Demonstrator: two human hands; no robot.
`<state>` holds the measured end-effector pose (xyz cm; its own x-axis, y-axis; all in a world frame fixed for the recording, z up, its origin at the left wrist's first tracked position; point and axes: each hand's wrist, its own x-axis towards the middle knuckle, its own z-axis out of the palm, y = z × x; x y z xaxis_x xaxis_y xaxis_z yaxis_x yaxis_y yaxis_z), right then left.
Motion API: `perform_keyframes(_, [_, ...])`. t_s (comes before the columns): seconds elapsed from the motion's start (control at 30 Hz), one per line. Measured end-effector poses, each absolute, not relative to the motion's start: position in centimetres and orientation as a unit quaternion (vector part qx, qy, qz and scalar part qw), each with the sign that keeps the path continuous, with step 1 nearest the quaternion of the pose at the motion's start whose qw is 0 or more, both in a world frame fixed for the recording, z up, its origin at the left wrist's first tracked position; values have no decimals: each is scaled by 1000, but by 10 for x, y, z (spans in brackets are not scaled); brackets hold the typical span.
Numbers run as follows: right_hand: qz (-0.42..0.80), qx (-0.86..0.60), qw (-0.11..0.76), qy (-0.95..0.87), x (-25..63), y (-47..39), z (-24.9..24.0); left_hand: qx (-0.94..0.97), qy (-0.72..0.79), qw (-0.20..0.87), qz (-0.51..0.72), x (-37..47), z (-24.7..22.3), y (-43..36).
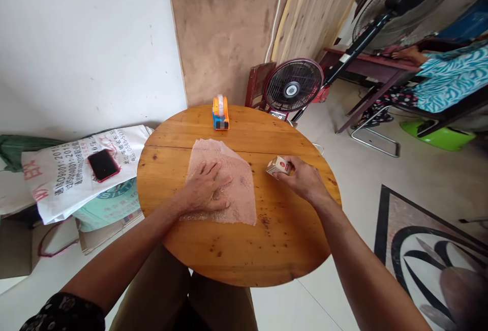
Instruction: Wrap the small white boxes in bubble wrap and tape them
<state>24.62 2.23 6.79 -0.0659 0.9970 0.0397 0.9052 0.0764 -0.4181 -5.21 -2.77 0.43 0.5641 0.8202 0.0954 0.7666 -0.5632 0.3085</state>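
A sheet of pinkish bubble wrap point(240, 181) lies on the round wooden table point(229, 254). My left hand point(204, 188) rests flat on it with the fingers spread. To the right of the sheet, my right hand point(303, 178) grips a small printed cardboard box point(278, 166) between thumb and fingers, close to the tabletop. Whether the box touches the table I cannot tell. Toward the far edge stands an orange and blue tape dispenser point(220, 113) with a roll of tape on it.
White printed sacks point(57, 178) are at the left, with a phone point(103, 164) on top. Behind the table stand a fan point(293, 89) and a wooden chair point(259, 84). A person in a patterned blue sleeve point(453, 77) sits at a desk at the right.
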Motion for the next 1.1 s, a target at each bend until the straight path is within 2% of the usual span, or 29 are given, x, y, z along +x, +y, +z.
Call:
perform_keyframes(0.07, [281, -574, 248, -728, 235, 9, 79, 879, 448, 111, 120, -52, 2, -27])
perform_keyframes(0.1, [355, -508, 263, -740, 226, 2, 85, 880, 445, 107, 124, -52, 1, -27])
perform_keyframes(0.17, [439, -397, 231, -772, 201, -8, 91, 883, 442, 98, 128, -53, -2, -26])
perform_keyframes(0.27, [493, -235, 178, -818, 159, -8, 82, 888, 432, 89, 127, -53, -5, -24])
perform_keyframes(0.33, [538, -203, 194, -795, 140, 5, 67, 887, 429, 96, 140, -53, -5, -24])
perform_keyframes(0.47, [637, -297, 261, -662, 137, 38, 34, 882, 420, 121, 174, -53, -1, -24])
perform_keyframes(0.6, [647, -343, 340, -590, 152, 50, 21, 858, 429, 177, 219, -62, -2, -21])
perform_keyframes(0.73, [627, -343, 315, -624, 153, 47, 22, 781, 513, 180, 307, -73, -6, -17])
perform_keyframes(0.83, [606, -333, 298, -658, 150, 45, 20, 767, 548, 165, 291, -77, -7, -17])
perform_keyframes(1.1, [377, -281, 250, -846, 146, 36, 19, 790, 530, 159, 264, -78, -4, -16])
